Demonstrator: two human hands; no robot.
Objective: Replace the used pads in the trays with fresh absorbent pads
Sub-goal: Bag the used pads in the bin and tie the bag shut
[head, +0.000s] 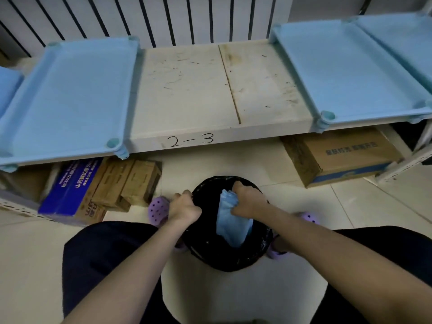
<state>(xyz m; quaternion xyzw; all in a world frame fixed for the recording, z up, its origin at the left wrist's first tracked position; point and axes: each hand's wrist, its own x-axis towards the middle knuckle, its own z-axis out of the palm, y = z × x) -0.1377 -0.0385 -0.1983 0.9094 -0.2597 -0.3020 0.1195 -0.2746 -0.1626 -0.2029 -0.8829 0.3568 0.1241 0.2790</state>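
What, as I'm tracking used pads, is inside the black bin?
A blue pad, gripped by the right hand, hangs inside; the left hand holds the bin rim. Pad and dark liner hide the bottom.

A: Any room in the bin (233, 263)?
B: Little. The blue pad (230, 226) under the right hand (247, 203) fills its middle.
A: Beyond the hands?
B: Bare shelf (187, 90) straight ahead, between left tray (70, 90) and right tray (339, 71). Boxes (131, 183) crowd the floor past the left hand (184, 209).
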